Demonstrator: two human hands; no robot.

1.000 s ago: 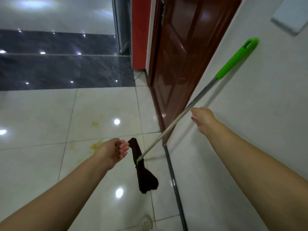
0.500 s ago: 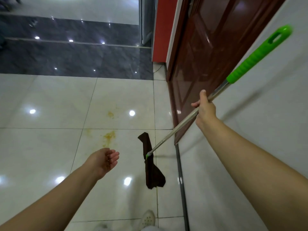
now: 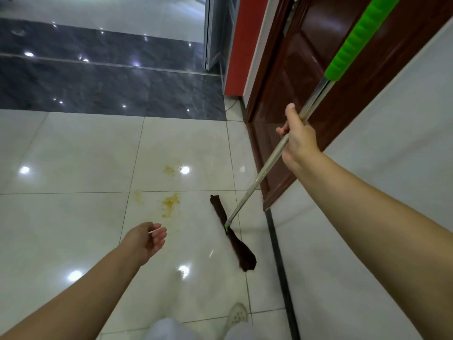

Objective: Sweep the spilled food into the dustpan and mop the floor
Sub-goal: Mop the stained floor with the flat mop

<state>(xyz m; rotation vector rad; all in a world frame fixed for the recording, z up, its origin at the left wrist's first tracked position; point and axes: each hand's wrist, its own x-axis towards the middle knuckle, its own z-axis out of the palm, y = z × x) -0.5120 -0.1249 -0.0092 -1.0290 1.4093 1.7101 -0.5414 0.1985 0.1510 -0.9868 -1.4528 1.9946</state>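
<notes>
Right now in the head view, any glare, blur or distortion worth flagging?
Head view: ceiling-light glare spots dot the glossy floor tiles, one beside the yellow stains; the mop head and the left hand look slightly motion-blurred; wide-angle distortion slants the door and wall; the right hand on the mop pole is fairly sharp.

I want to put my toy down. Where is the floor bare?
Bare white tiles left of the left hand, up to the dark strip. Crowded: yellow stains, then the mop head by the door.

Indoor hallway: glossy tile floor (image 3: pixel 73 148), wood door (image 3: pixel 301 69), white wall (image 3: pixel 392 133).
</notes>
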